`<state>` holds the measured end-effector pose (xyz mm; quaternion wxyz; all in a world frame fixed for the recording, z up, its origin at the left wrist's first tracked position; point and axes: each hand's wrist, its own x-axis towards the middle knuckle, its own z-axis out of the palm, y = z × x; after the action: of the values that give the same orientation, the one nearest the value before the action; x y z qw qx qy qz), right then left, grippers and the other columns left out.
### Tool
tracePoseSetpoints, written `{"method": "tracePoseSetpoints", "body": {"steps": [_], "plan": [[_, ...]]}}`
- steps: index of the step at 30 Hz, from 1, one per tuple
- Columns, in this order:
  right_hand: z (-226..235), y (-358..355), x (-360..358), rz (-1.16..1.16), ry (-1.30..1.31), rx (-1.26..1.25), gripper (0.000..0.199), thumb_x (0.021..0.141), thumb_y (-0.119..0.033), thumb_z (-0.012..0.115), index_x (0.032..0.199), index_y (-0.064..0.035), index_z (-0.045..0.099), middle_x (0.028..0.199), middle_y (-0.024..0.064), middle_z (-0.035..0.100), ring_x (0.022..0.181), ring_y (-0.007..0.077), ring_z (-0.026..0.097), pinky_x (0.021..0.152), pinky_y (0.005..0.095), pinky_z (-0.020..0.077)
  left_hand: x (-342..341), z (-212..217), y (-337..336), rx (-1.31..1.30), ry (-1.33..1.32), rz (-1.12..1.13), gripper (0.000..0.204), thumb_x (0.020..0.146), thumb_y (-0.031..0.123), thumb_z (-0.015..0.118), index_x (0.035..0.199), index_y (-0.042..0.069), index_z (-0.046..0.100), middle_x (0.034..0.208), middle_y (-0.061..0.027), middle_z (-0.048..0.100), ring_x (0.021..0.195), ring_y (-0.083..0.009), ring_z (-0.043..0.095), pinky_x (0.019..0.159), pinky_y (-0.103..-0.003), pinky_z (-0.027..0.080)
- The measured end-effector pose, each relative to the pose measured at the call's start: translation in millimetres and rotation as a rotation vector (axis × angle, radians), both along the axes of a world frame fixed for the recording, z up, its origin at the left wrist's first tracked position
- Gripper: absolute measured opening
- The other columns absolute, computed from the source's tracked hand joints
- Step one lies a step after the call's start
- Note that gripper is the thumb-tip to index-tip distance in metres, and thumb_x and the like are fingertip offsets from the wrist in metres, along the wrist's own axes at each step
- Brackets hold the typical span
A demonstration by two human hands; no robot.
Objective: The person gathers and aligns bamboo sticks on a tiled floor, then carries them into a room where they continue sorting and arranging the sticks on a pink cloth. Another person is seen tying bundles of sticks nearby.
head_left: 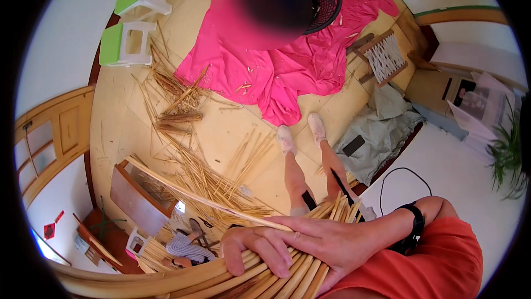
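A thick bundle of pale yellow plant stalks (301, 274) lies across the bottom of the view, its cut ends fanned out beside my legs. My right hand (340, 243), with a black band on its wrist, presses over the bundle and grips it. What appears to be my left hand (251, 246) curls its fingers round the stalks just left of it, partly overlapped by the right. Its forearm is out of sight. One long stalk (193, 194) slants from under the hands up to the left. Bent stalks (138, 282) run on toward the lower left.
Loose stalks (215, 174) litter the floor ahead. Beyond lie pink cloth (238, 72) and a black basket (332, 0), partly blurred. Green-topped stools (110, 44) stand far left, a woven stool (384, 58) right. A person in checkered clothing (191, 249) is at lower left.
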<state>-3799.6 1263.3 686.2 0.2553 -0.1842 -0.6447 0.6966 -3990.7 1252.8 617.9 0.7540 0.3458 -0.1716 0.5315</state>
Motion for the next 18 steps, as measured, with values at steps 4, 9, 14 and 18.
{"method": "tracePoseSetpoints", "body": {"steps": [4, 9, 14, 18], "plan": [[-39.1, 23.9, 18.9, 0.182, -0.049, -0.149, 0.112, 0.067, -0.047, 0.076, 0.14, 0.0047, 0.01, 0.14, 0.0302, 0.018, 0.126, 0.0443, 0.031, 0.102, 0.0433, 0.0329, 11.8, -31.4, 5.8, -0.122, 0.061, -0.004, 0.044, 0.095, 0.042, 0.039, 0.137, 0.028, 0.035, 0.105, -0.0226, 0.057, 0.101, -0.0329, 0.048, 0.095, -0.05, 0.036], [-80.9, 39.8, 22.3, 0.231, -0.077, -0.3, 0.112, 0.066, -0.047, 0.078, 0.14, 0.0039, 0.012, 0.141, 0.0305, 0.016, 0.127, 0.0426, 0.03, 0.102, 0.0403, 0.0329, 21.7, -74.8, 0.2, -0.252, 0.074, 0.102, 0.043, 0.097, 0.044, 0.03, 0.137, 0.029, 0.035, 0.105, -0.0213, 0.056, 0.099, -0.0324, 0.048, 0.095, -0.05, 0.035], [-116.6, 47.4, 17.7, 0.194, -0.181, -0.307, 0.107, 0.068, -0.043, 0.076, 0.139, 0.0045, 0.012, 0.136, 0.0316, 0.022, 0.121, 0.0462, 0.035, 0.099, 0.0432, 0.0366, 24.1, -102.1, 16.1, -0.322, 0.074, 0.125, 0.044, 0.096, 0.043, 0.034, 0.136, 0.026, 0.036, 0.105, -0.0194, 0.057, 0.099, -0.0308, 0.049, 0.094, -0.049, 0.037], [-162.8, 53.3, 10.0, 0.151, -0.368, -0.264, 0.102, 0.072, -0.044, 0.072, 0.141, 0.0012, 0.012, 0.135, 0.0315, 0.027, 0.122, 0.0475, 0.035, 0.1, 0.044, 0.0354, 21.3, -134.2, 15.9, -0.401, 0.093, 0.171, 0.044, 0.095, 0.044, 0.038, 0.133, 0.022, 0.039, 0.106, -0.0179, 0.057, 0.098, -0.0291, 0.051, 0.092, -0.046, 0.039]]}}
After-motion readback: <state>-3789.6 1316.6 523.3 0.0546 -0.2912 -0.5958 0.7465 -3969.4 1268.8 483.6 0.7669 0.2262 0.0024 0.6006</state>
